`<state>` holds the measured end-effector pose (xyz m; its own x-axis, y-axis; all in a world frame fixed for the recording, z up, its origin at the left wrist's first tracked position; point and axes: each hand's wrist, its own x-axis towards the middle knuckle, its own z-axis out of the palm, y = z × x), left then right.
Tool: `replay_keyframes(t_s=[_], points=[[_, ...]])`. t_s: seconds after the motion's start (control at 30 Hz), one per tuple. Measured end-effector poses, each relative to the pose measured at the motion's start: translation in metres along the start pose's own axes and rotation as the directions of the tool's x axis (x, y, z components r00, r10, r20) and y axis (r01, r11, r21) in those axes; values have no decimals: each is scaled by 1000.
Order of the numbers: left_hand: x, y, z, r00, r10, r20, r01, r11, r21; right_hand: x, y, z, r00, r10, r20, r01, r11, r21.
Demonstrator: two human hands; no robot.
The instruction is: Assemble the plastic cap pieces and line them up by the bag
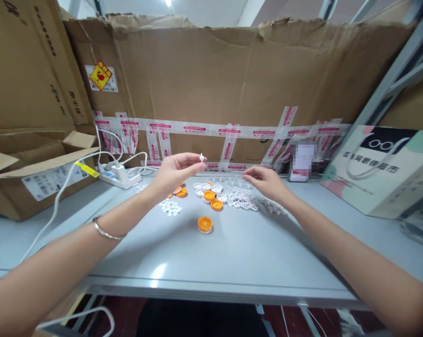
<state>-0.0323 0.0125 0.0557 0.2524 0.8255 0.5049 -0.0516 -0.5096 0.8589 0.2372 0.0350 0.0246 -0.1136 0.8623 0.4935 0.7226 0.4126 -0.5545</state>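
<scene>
Between thumb and forefinger, my left hand (180, 169) pinches a small white pin-like plastic piece (202, 158), held up above the table. My right hand (263, 180) hovers over the clear plastic parts (234, 179), its fingertips pressed together; whether anything is in them I cannot make out. Nearest me on the table sits an orange round cap (204, 223) with a white underside. Behind it lie more orange caps (216, 204), white round caps (217, 188) and a heap of white lace-like plastic pieces (241, 200). Small white discs (170, 207) are piled on the left.
An open cardboard box (39, 173) and a white power strip (122, 178) with cables stand at the left. Tall taped cardboard (204, 79) closes off the back. At the right are a phone (302, 161), a printed carton (367, 171) and metal shelf posts (390, 89).
</scene>
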Motion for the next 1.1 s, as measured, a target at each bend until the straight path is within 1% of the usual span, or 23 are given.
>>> replay_keyframes(t_s=[0.03, 0.1, 0.2, 0.27, 0.3, 0.37, 0.47, 0.53, 0.63, 0.77, 0.83, 0.87, 0.93, 0.97, 1.03, 1.1], points=[[9, 4, 0, 999, 34, 13, -34, 999, 9, 2, 8, 0, 994, 45, 96, -40, 998, -57], [23, 9, 1, 994, 103, 19, -104, 994, 19, 4, 19, 3, 971, 82, 224, -56, 991, -120], [30, 10, 5, 985, 172, -32, -172, 985, 15, 6, 25, 8, 949, 93, 302, -46, 986, -159], [24, 9, 7, 987, 152, -60, -151, 988, 16, 8, 25, 10, 938, 111, 329, -48, 980, -195], [19, 10, 7, 991, 119, -56, -118, 993, 27, 10, 24, 11, 933, 121, 339, -50, 976, -212], [8, 14, 6, 998, 61, -5, -61, 997, 43, 13, 24, 13, 922, 138, 361, -52, 970, -238], [-5, 24, 1, 995, 74, 71, -74, 997, 2, 16, 24, 14, 915, 150, 374, -51, 964, -262], [-8, 27, -1, 993, 76, 89, -74, 997, -29, 16, 25, 14, 920, 152, 362, -52, 961, -272], [-10, 22, -1, 996, 33, 83, -29, 999, -44, 15, 25, 13, 936, 140, 323, -44, 957, -287], [-9, 5, 5, 990, -91, 111, 102, 990, -102, 11, 22, 8, 957, 130, 260, -57, 961, -270], [-7, -2, 7, 985, -140, 100, 152, 980, -125, 8, 19, 6, 964, 143, 224, -94, 972, -215], [-6, -4, 8, 984, -155, 87, 165, 979, -124, 6, 16, 5, 965, 154, 212, -122, 980, -156], [-4, -7, 9, 984, -168, 63, 173, 980, -98, 3, 6, 5, 958, 187, 217, -198, 980, 31], [-4, -8, 9, 985, -167, 52, 171, 982, -77, 1, -1, 5, 951, 201, 234, -238, 960, 145], [-4, -8, 8, 987, -157, 37, 158, 987, -26, -2, -20, 6, 936, 204, 286, -298, 893, 338], [-5, -7, 8, 993, -114, 29, 113, 992, 48, -3, -41, 6, 932, 162, 323, -299, 847, 440]])
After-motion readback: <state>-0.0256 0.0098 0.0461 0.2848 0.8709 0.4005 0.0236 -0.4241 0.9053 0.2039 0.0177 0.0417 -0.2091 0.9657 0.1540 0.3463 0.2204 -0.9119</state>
